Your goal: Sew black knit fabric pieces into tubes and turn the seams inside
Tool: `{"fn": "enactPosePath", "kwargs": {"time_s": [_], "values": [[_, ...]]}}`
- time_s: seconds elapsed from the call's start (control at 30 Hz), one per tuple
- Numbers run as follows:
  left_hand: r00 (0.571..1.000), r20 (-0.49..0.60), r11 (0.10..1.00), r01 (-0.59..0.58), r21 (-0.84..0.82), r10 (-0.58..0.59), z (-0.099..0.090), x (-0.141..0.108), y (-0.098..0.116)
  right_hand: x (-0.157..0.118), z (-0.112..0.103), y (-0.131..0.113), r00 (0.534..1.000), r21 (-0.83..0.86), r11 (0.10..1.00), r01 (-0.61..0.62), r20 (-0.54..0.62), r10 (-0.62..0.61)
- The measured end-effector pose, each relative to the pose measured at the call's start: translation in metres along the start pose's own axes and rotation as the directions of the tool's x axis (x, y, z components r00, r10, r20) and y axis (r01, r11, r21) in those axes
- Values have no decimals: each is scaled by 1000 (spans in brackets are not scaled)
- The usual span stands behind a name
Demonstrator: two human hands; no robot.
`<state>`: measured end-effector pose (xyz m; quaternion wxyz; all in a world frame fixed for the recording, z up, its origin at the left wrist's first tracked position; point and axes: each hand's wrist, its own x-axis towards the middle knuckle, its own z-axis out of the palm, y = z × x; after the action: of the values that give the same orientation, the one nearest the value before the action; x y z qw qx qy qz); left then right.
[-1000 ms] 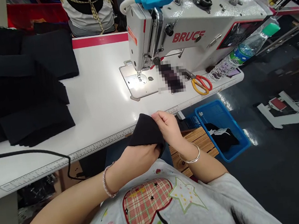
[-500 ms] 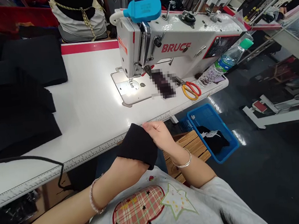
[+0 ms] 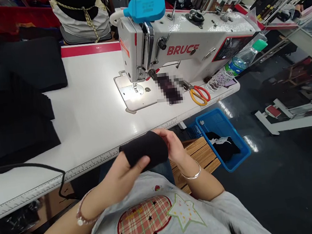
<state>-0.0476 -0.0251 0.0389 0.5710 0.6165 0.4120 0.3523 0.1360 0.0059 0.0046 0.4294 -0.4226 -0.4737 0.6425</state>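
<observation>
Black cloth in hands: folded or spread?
Not spread: the black cloth is doubled into a thick rounded shape, held between the left hand and right hand. Exact fold is hidden.

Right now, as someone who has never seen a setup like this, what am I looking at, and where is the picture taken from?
The picture comes from a camera worn on a person's head, looking forward and down, so you see their own arms and shirt from above. There is no robot here, only bare hands. The left hand and right hand hold a piece of black fabric between them, just in front of a white table. On the table are a BRUCE sewing machine, scissors with red and yellow handles, and folded stacks of black cloth. To the right, beyond the table edge, a blue basket holds more dark cloth.
</observation>
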Motion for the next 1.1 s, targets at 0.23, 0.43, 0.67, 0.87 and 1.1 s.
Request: {"fn": "enactPosePath", "kwargs": {"time_s": [0.23,0.43,0.67,0.87,1.1], "values": [[791,-191,514,176,-840,-582,8,28,10,-8,6,6,983,-161,982,100,-135,-123],[776,-127,391,163,-906,-618,4,33,7,4,12,3,953,-337,937,87,-246,-177],[762,-100,333,157,-930,-640,-3,35,6,17,17,10,942,-423,901,95,-256,-219],[750,-78,309,173,-935,-656,-5,34,6,24,19,13,921,-515,844,153,-236,-311],[755,-61,278,164,-947,-653,-6,36,6,27,21,14,928,-523,840,147,-222,-300]]}}
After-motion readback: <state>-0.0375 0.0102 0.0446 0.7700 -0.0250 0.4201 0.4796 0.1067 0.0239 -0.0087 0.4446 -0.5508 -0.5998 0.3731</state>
